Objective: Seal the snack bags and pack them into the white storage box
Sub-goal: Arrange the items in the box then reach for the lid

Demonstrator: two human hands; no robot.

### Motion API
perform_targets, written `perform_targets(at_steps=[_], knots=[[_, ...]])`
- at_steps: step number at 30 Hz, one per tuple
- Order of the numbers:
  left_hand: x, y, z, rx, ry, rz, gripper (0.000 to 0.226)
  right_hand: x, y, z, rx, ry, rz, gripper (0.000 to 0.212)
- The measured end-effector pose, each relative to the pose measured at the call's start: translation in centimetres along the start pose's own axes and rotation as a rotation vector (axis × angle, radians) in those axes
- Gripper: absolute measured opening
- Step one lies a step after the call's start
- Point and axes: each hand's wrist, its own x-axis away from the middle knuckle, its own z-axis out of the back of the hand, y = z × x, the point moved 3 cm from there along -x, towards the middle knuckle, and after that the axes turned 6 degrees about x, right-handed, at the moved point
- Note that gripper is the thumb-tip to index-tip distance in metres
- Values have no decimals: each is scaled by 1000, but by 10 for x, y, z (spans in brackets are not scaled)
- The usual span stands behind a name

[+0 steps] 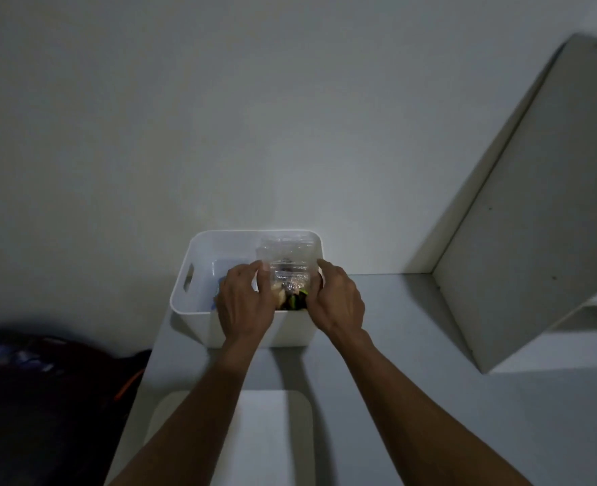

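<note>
Snack bag: a clear bag (287, 271) with dark, pale and green contents is held upright in the right half of the box, its top standing near the far rim
Left hand: the left hand (242, 303) is curled round the left edge of the bag, thumb toward the bag's near face
Right hand: the right hand (339, 298) is curled round the right edge of the bag
White storage box: the box (199, 313) is set on the white table (412, 398) against the far wall; a handle slot is seen in its left wall, and something blue, partly hidden by the left hand, lies inside at the left
Lid: a white lid (272, 436) lies flat on the table, near of the box, under the forearms
Shelf unit: a white panel (521, 219) is seen at the right
Dark bag: a dark bag (44, 398) with an orange strip is seen at the near left, beside the table
</note>
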Motion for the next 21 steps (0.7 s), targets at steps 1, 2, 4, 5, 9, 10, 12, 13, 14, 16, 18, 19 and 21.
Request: perform_targets(at_steps=[1, 2, 4, 5, 9, 10, 12, 13, 14, 16, 18, 19, 21], knots=[[9, 3, 7, 5, 8, 1, 38, 10, 1, 6, -10, 4, 13, 39], [19, 7, 14, 12, 15, 0, 37, 22, 2, 13, -22, 11, 26, 39], [41, 14, 28, 23, 24, -11, 37, 44, 4, 24, -42, 26, 46, 38], [54, 17, 35, 32, 26, -13, 37, 55, 6, 28, -52, 29, 49, 38], [109, 12, 65, 46, 19, -11, 46, 103, 17, 30, -130, -5, 37, 43], [123, 7, 73, 33, 11, -5, 48, 115, 22, 27, -150, -17, 26, 45], [151, -8, 87, 4, -14, 14, 49, 140, 33, 20, -187, -45, -14, 49], [164, -18, 94, -9, -25, 29, 50, 153, 39, 15, -203, -61, -30, 51], [176, -29, 101, -21, -33, 50, 52, 164, 45, 10, -214, -75, -41, 52], [199, -53, 113, -49, -36, 78, 58, 185, 56, -4, -215, -108, -70, 55], [217, -79, 122, -86, -34, 44, 62, 206, 65, -19, -221, -161, -118, 57], [224, -93, 127, -110, -38, 41, 64, 216, 69, -28, -228, -188, -141, 59], [233, -120, 136, -169, -85, 132, 68, 233, 75, -44, -227, -227, -176, 61]])
